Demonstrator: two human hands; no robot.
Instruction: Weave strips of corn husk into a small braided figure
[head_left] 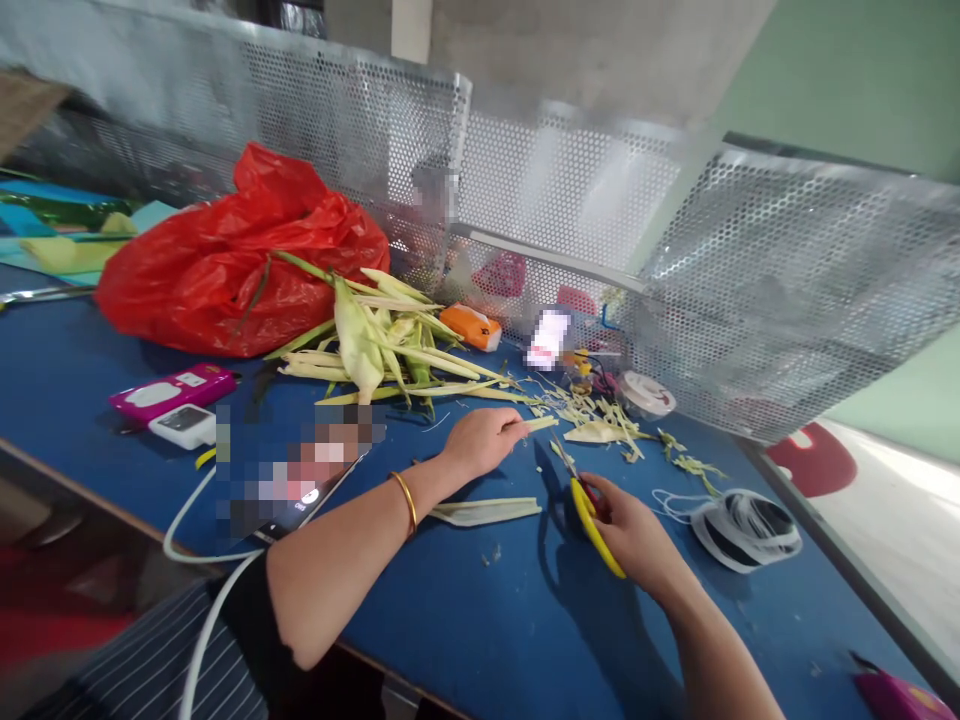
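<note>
Right hand (628, 528) holds pointed, yellow-handled metal scissors (589, 526).

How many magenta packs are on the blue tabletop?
2: a magenta rectangular pack at left, beside a small white rectangular device; another magenta pack, cut off by the frame, at lower right. More may hide behind the red plastic bag.
</note>
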